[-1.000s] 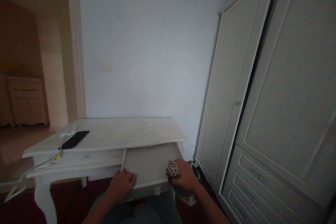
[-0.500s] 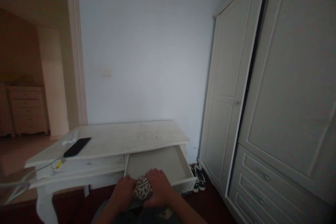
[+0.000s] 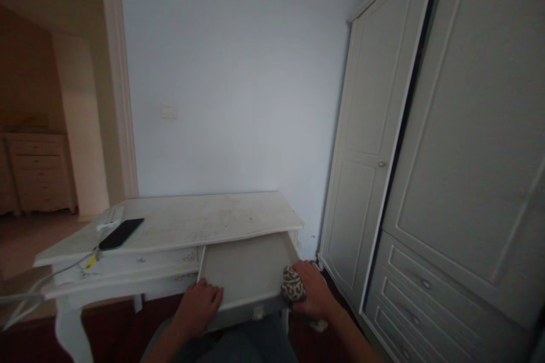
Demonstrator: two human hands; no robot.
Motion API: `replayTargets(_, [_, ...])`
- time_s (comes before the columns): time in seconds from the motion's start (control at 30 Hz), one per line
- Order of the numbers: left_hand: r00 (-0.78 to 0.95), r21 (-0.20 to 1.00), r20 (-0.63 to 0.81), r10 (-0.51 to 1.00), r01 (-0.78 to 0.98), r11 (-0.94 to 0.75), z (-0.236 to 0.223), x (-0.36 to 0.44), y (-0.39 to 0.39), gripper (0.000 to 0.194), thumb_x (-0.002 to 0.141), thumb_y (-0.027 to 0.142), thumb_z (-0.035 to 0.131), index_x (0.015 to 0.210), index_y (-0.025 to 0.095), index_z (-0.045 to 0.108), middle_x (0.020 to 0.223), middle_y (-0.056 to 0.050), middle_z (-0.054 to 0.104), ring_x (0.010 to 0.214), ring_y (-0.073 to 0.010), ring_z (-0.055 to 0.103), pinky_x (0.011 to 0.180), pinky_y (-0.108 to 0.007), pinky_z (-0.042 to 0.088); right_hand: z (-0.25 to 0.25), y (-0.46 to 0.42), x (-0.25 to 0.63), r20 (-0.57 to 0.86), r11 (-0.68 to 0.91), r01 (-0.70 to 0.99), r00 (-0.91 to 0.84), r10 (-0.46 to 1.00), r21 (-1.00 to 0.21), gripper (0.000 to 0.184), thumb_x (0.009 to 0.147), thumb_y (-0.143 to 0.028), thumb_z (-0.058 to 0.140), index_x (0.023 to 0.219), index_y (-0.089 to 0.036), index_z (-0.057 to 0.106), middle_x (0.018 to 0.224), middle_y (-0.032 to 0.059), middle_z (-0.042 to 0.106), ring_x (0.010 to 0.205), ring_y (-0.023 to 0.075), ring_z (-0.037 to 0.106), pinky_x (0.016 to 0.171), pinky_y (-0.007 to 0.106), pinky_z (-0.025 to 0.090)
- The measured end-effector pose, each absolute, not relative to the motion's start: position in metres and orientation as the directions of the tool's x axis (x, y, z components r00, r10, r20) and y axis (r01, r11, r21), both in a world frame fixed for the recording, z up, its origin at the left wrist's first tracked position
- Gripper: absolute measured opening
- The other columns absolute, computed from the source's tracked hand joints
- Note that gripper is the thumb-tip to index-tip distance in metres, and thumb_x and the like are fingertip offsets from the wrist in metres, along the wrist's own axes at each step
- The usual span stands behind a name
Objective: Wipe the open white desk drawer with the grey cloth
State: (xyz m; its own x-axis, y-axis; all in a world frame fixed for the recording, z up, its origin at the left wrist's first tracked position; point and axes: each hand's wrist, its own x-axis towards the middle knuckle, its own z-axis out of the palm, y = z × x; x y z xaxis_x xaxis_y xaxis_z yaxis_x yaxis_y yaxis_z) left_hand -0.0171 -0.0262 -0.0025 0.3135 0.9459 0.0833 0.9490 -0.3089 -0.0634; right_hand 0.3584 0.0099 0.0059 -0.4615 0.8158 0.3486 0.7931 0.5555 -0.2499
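Observation:
A drawer (image 3: 244,272) is pulled out from the right side of the white desk (image 3: 213,215), and its inside looks bare. My left hand (image 3: 196,305) is closed on the drawer's front left corner, fingers curled over the edge. At the front right corner, my right hand (image 3: 315,290) grips a bunched cloth (image 3: 293,282) with a dark and white pattern. The cloth touches the drawer's right rim. The small knob (image 3: 258,312) on the drawer front shows between my hands.
On the desk's left end lie a dark phone (image 3: 122,233) with a cable and a white item (image 3: 109,219). A white wardrobe (image 3: 361,181) stands to the right. A doorway (image 3: 72,125) opens on the left. Shoes beside the desk are mostly hidden by my right hand.
My hands have moved apart. The right one has carried the cloth rightward from the drawer's front to its right corner, while the left has settled on the left corner.

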Motion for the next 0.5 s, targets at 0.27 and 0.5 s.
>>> replayTargets(0.27, [0.429, 0.074, 0.284, 0.858, 0.882, -0.466, -0.003, -0.016, -0.038, 0.041, 0.106, 0.048, 0.04, 0.095, 0.027, 0.074, 0.095, -0.003, 0.076, 0.106, -0.0247, 0.068, 0.125, -0.067, 0.015, -0.063, -0.001, 0.357, 0.544, 0.564, 0.824, -0.447, 0.71, -0.059, 0.083, 0.058, -0.05, 0.082, 0.132, -0.024, 0.053, 0.124, 0.0139, 0.064, 0.114, 0.0407, 0.056, 0.108, 0.056, 0.028])
replayTargets(0.5, [0.454, 0.078, 0.22, 0.863, 0.874, -0.48, -0.033, -0.027, -0.031, 0.026, 0.101, 0.043, 0.049, 0.109, 0.029, 0.07, 0.107, -0.008, 0.077, 0.103, -0.0282, 0.07, 0.097, -0.043, 0.052, -0.042, -0.002, 0.364, 0.677, 0.516, 0.842, -0.288, 0.677, -0.158, 0.059, 0.067, -0.046, 0.075, 0.118, -0.024, 0.057, 0.111, 0.0113, 0.064, 0.102, 0.0352, 0.058, 0.092, 0.047, 0.041])
